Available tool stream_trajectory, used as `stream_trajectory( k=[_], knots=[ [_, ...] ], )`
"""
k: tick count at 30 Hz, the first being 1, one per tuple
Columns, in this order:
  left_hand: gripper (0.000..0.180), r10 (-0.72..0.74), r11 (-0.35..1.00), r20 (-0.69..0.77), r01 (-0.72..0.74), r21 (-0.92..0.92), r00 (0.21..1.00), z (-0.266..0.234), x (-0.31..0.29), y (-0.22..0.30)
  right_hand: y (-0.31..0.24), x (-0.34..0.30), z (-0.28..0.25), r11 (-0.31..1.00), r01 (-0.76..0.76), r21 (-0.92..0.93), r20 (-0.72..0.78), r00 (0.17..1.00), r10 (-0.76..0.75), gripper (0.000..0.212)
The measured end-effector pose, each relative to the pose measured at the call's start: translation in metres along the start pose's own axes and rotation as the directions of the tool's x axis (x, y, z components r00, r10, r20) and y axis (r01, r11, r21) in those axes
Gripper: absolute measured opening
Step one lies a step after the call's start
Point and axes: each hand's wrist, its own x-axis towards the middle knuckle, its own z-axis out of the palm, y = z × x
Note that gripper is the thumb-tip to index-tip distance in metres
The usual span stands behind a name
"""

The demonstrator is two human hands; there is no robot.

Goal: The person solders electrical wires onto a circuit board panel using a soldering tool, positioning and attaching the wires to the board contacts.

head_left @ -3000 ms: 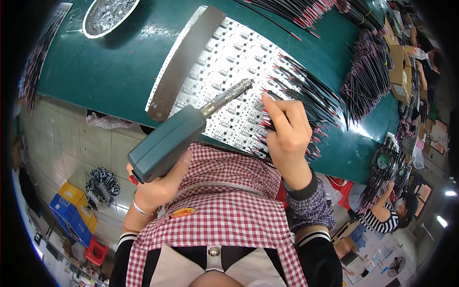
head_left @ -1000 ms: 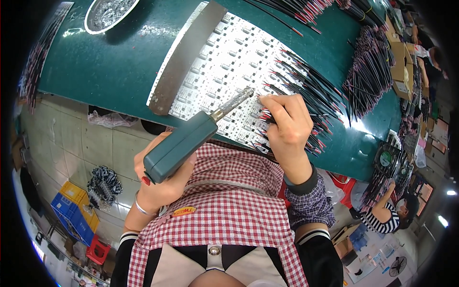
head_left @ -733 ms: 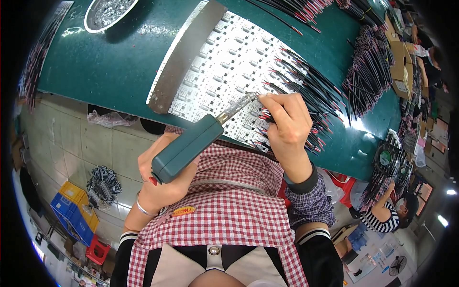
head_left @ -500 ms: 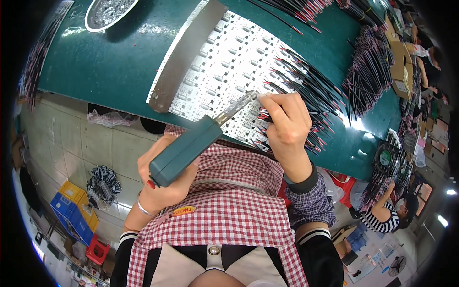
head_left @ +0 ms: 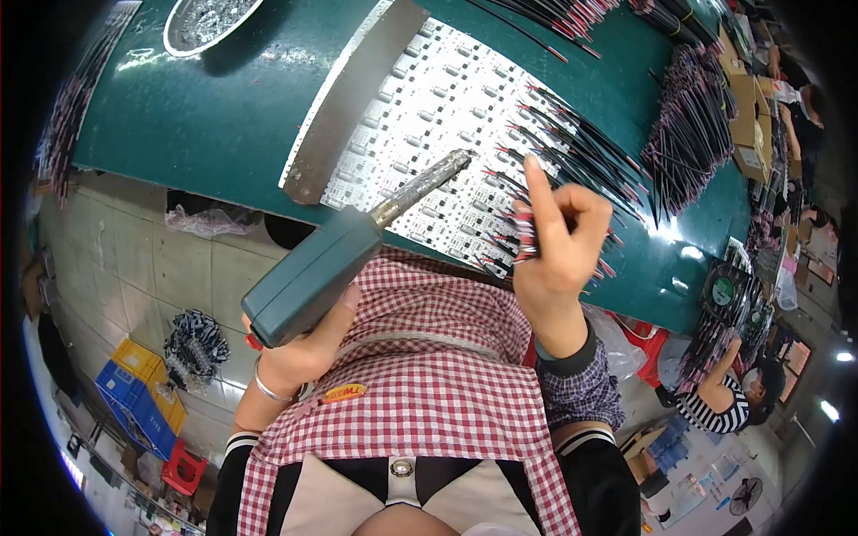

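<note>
Left hand [head_left: 313, 341] wrapped round dark green soldering iron [head_left: 313, 279], metal tip angled forward, apart from right hand's fingers. Right hand [head_left: 565, 250] curled on small wire bundle [head_left: 525, 234], index finger extended. Ahead, between hands, white circuit-board sheet [head_left: 429, 116] under iron's tip; contact unclear. Black wires [head_left: 585, 156] over sheet's edge, just beyond right hand. Dark flat bar [head_left: 353, 107] along sheet, ahead of left hand. Farther out, rightward of right hand, wire heap [head_left: 690, 138]. Well ahead-left of left hand, white-rimmed bowl [head_left: 183, 53] on green table [head_left: 223, 134].

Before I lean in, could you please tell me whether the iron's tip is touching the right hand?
No, the iron's tip is left of the right hand, with white board visible between them.
</note>
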Motion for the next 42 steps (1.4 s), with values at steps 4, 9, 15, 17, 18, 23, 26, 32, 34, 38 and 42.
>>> stream_trajectory(
  k=[4,9,15,17,18,23,26,32,34,38,42],
  knots=[
    [0.020,0.034,0.999,0.004,-0.034,0.041,0.999,-0.001,-0.001,-0.004,0.001,-0.003,0.005,0.991,0.059,-0.121,0.160,0.986,-0.039,0.082],
    [0.020,-0.047,0.992,-0.049,0.041,-0.117,0.998,0.003,0.006,0.000,0.005,-0.006,0.008,0.996,0.090,-0.013,0.140,0.986,-0.087,0.064],
    [0.020,-0.048,0.996,-0.018,0.046,-0.083,0.999,0.002,0.004,-0.004,0.004,-0.007,0.016,0.989,0.130,-0.063,0.063,0.990,-0.126,0.054],
    [0.020,-0.013,0.999,-0.004,0.013,-0.039,1.000,0.002,0.003,-0.007,0.004,-0.008,0.016,0.987,0.145,-0.068,0.069,0.988,-0.141,0.052],
    [0.020,-0.014,0.999,-0.003,0.013,-0.040,1.000,0.002,0.003,-0.007,0.003,-0.007,0.017,0.989,0.138,-0.049,0.060,0.989,-0.135,0.055],
    [0.021,-0.057,0.995,0.059,0.062,-0.081,0.997,0.002,0.006,-0.005,0.004,-0.008,0.017,0.991,0.129,-0.031,0.054,0.990,-0.127,0.056],
    [0.021,-0.027,0.998,0.067,0.031,-0.056,0.997,0.002,0.008,-0.005,0.003,-0.007,0.016,0.992,0.125,-0.027,0.075,0.990,-0.122,0.055],
    [0.021,0.000,0.999,0.116,0.006,-0.051,0.993,0.002,0.018,0.002,0.005,-0.007,0.016,0.992,0.127,-0.009,0.091,0.988,-0.126,0.055],
    [0.021,0.002,0.999,0.119,0.004,-0.048,0.993,0.002,0.019,0.003,0.009,-0.010,0.019,0.985,0.168,-0.036,0.078,0.983,-0.165,0.043],
    [0.020,0.057,0.998,0.130,-0.058,0.006,0.990,0.001,0.019,0.003,0.009,-0.010,0.019,0.986,0.163,-0.037,0.075,0.984,-0.159,0.042],
    [0.019,0.025,1.000,0.129,-0.025,-0.003,0.991,0.001,0.018,0.003,0.008,-0.010,0.019,0.987,0.158,-0.041,0.082,0.985,-0.154,0.043]
  ],
)
